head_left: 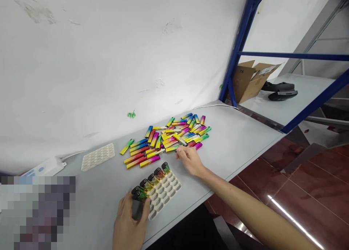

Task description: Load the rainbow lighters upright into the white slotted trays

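Observation:
A pile of rainbow-coloured stick devices point(171, 137) lies on the grey table point(231, 148). My right hand point(189, 159) reaches into the pile's near edge, fingers pinched on one stick. A white tray with oval slots point(166, 193) sits near the front edge, with several sticks point(152, 179) standing upright along its far-left side. My left hand point(131, 221) rests at the tray's near-left corner, fingers curled round a stick point(140, 197) there.
A second white slotted tray point(98, 156) lies at the left by the wall. A white box with a cable point(45, 167) sits further left. Blue shelving point(240, 46) with an open cardboard box point(251, 79) stands at the right. Red floor tiles lie beyond the table edge.

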A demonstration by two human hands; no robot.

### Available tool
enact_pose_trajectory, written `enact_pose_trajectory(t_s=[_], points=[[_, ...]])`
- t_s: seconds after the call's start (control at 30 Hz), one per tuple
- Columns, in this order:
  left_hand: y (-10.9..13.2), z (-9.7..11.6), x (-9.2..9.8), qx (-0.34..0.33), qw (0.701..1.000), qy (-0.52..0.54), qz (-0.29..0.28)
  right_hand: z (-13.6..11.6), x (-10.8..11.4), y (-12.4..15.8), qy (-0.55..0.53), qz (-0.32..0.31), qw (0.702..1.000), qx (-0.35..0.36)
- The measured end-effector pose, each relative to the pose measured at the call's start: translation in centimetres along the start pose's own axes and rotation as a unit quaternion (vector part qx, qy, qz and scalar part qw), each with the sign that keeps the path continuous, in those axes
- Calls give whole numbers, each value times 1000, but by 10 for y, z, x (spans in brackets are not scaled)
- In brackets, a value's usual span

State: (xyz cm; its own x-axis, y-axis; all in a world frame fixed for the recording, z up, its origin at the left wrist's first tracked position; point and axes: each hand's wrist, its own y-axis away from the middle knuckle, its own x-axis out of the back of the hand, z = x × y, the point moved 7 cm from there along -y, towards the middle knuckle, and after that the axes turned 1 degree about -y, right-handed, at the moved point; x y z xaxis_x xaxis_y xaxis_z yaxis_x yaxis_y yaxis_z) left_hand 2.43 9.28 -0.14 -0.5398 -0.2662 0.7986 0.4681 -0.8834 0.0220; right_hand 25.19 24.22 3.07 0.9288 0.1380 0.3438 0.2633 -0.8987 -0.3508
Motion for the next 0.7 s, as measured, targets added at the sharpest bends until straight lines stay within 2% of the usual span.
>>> enact_pose_trajectory(t_s=[0.13, 0.3, 0.4, 0.47, 0.57, 0.7], points=[[1, -2, -1, -2, 1000, 1, 3, -1, 1, 2, -23, 2, 1000, 6], [2, -2, -2, -24, 999, 30, 2, -6, 12, 5, -24, 75, 996, 39], [3, -2, -2, -40, 998, 45, 14, -17, 22, 15, 19, 113, 993, 38], [3, -1, -4, -55, 997, 49, 8, -31, 26, 25, 24, 117, 992, 37], [4, 1, -5, -79, 995, 56, 5, -57, 19, 37, -26, 59, 997, 40], [5, 9, -2, -122, 989, 77, 9, -85, -12, 48, -23, -35, 995, 93]])
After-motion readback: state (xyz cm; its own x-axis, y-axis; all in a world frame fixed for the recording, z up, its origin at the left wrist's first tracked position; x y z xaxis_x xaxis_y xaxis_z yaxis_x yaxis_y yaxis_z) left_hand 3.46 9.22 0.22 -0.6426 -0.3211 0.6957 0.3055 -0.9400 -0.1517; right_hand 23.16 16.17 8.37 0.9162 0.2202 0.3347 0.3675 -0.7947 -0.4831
